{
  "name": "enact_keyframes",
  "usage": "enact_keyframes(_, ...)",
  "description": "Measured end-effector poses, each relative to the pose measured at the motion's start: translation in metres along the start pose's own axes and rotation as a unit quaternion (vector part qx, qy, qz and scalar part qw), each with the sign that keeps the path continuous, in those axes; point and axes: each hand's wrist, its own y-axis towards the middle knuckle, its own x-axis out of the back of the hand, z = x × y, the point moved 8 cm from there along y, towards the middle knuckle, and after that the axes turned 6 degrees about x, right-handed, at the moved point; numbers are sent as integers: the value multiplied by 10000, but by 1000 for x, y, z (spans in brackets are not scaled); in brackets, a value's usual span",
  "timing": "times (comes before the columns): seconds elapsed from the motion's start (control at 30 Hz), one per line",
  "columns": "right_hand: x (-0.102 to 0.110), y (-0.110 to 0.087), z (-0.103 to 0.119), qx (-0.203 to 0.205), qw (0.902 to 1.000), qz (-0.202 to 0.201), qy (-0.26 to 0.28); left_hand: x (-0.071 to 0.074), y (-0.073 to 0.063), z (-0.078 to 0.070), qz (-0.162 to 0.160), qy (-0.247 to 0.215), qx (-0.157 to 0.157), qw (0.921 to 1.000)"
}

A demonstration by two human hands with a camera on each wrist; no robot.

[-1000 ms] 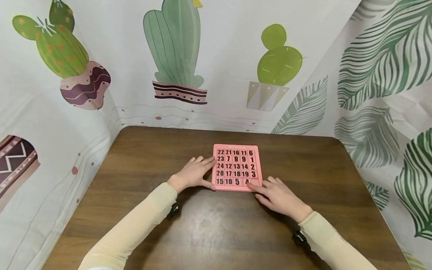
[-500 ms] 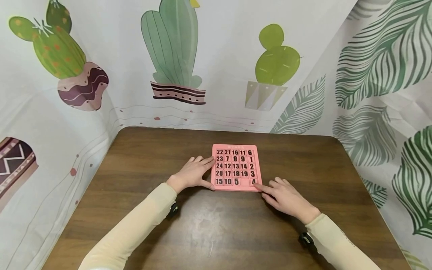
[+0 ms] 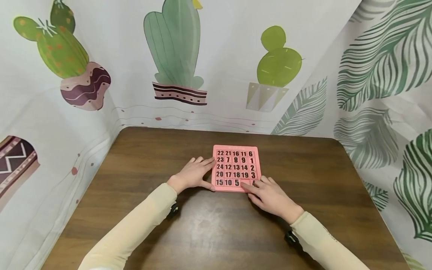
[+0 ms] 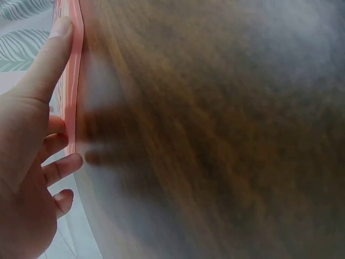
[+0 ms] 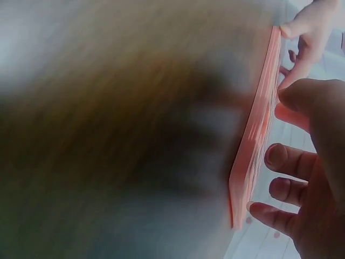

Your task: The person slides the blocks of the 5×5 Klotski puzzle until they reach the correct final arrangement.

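A flat, pink, nearly square sliding number puzzle (image 3: 236, 167) lay on the brown, wood-grained tabletop (image 3: 202, 228), near the middle of its width and toward the far edge. Its black numbers could be read in five rows: 22, 21, 16, 11, 6; then 23, 7, 8, 9, 1; then 24, 12, 13, 14, 2; then 20, 17, 18, 19, 3; and in the nearest row 15, 10, 5, a gap, and 4. The pale print on the top border was too faint for reading.

The left hand (image 3: 194, 172) was relaxed and spread, not clenched; its fingers touched the left edge of the puzzle, and its thumb was placed at the near left corner. The right hand (image 3: 271, 197) held nothing in its fingers. Its index finger was stretched over the gap, with the tip just beside the 5, and it partly covered the 4; whether the tip pressed the 5, I could not tell.

Both arms wore cream-coloured long sleeves (image 3: 135, 225). Behind the tabletop hung a white cloth (image 3: 229, 48), printed with green potted cacti and striped leaves.
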Motion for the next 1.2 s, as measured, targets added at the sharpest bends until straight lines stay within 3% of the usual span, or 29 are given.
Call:
enact_keyframes(0.3, -5, 9, 9, 299, 9993, -67, -219, -2, 0, 0, -9, -9, -13, 10000)
enact_keyframes(0.87, 1, -16, -10, -245, 9993, 156, 226, -1, 1, -3, 49, -169, 97, 9998)
enact_keyframes(1.07, 0, -23, -12, -259, 9989, 229, 322, -1, 2, -4, 17, -135, 2, 9999)
enact_keyframes(1.2, 4, -18, -5, -158, 9985, 307, 423, -2, 3, -2, -41, -5, -16, 10000)
